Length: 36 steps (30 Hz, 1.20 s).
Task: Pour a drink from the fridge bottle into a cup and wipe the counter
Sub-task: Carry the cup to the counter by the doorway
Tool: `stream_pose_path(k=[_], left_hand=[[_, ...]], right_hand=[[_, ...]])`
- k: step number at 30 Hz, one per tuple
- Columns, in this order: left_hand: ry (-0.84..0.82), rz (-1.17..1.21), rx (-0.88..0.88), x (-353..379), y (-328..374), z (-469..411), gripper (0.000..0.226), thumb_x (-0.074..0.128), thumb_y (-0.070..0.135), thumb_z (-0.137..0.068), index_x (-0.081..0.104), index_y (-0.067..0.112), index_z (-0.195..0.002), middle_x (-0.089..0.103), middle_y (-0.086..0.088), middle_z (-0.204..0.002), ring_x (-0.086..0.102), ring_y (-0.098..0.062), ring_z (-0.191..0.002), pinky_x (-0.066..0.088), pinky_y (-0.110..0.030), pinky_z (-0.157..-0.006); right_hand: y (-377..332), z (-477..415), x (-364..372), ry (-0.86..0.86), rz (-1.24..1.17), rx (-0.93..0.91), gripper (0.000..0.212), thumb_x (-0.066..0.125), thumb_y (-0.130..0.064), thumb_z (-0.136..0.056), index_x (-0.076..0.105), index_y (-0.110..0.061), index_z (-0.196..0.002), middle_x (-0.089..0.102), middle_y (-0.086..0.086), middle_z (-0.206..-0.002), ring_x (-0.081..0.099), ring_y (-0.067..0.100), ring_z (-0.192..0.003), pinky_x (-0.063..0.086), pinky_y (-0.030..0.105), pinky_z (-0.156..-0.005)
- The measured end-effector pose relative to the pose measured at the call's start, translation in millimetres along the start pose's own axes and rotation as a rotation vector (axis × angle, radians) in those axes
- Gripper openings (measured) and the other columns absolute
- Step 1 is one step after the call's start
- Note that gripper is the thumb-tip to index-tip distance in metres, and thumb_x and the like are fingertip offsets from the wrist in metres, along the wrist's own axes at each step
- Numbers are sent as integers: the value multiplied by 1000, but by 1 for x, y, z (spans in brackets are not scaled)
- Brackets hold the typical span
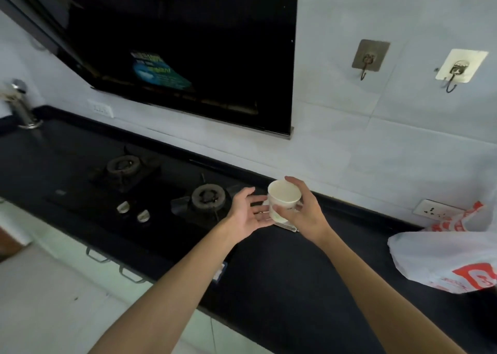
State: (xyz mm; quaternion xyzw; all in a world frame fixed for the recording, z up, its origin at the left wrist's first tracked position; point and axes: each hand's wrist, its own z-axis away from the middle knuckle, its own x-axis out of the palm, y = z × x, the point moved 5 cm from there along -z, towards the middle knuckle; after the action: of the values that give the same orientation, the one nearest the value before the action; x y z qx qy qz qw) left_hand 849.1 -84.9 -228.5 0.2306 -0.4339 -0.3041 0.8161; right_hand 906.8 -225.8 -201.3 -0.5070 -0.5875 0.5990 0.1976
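— Two hands up; what's each doing?
— Right hand (301, 213) wraps its fingers round a white cup (283, 200), held above the black counter (295, 273) beside the stove (207, 197). Left hand (247, 213) is spread, fingertips near the cup.

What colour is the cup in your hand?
White, or slightly cream, inside and out. The cup, held in the right hand, shows best in the head view.

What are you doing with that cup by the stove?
A person is standing at a black counter next to a gas stove. The right hand holds a white paper cup just above the counter, and the left hand is open beside it. The cup looks empty, and no bottle is in sight yet.
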Motion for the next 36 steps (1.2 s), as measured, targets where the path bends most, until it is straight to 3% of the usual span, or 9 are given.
stream_pose_path(k=[3, 11, 15, 21, 26, 36], left_hand=[[29, 30, 31, -9, 8, 14, 52, 46, 37, -98, 54, -4, -129, 58, -34, -126, 61, -47, -111, 53, -53, -81], [113, 57, 137, -40, 16, 68, 53, 43, 39, -99, 55, -4, -127, 58, -34, -127, 60, -47, -112, 53, -53, -81], [163, 66, 189, -59, 23, 97, 47, 43, 39, -99, 57, -3, -116, 59, -34, -121, 60, -48, -110, 51, -55, -86], [247, 122, 275, -103, 36, 145, 48, 42, 39, -100, 54, -1, -123, 56, -34, -127, 56, -50, -119, 46, -56, -99], [285, 193, 347, -153, 54, 180, 53, 42, 38, -99, 50, -2, -131, 58, -34, -125, 60, -49, -111, 52, -53, -87], [350, 250, 456, -271, 107, 248, 49, 40, 40, -99, 54, -1, -122, 60, -31, -118, 61, -48, -108, 53, -52, -86]], right_hand=[[-12, -1, 13, -54, -23, -29, 68, 81, -15, -80, 45, -29, -136, 52, -13, -126, 51, 8, -120, 47, 31, -103], [-44, 8, 51, -190, -60, -113, 70, 81, -15, -80, 44, -24, -139, 52, -22, -120, 49, -18, -107, 45, 9, -89], [-61, 11, 74, -266, -62, -175, 70, 82, -15, -79, 44, -28, -137, 53, -23, -120, 49, -15, -110, 45, 8, -89], [-91, 17, 130, -423, -75, -235, 74, 82, -15, -80, 42, -29, -141, 53, -17, -125, 50, -11, -113, 47, 14, -93], [-125, 18, 189, -531, -96, -271, 72, 81, -19, -81, 42, -32, -141, 53, -19, -124, 50, -9, -114, 48, 21, -97], [-192, 20, 329, -656, -122, -328, 73, 81, -20, -80, 42, -31, -141, 52, -13, -128, 51, 6, -120, 50, 26, -98]])
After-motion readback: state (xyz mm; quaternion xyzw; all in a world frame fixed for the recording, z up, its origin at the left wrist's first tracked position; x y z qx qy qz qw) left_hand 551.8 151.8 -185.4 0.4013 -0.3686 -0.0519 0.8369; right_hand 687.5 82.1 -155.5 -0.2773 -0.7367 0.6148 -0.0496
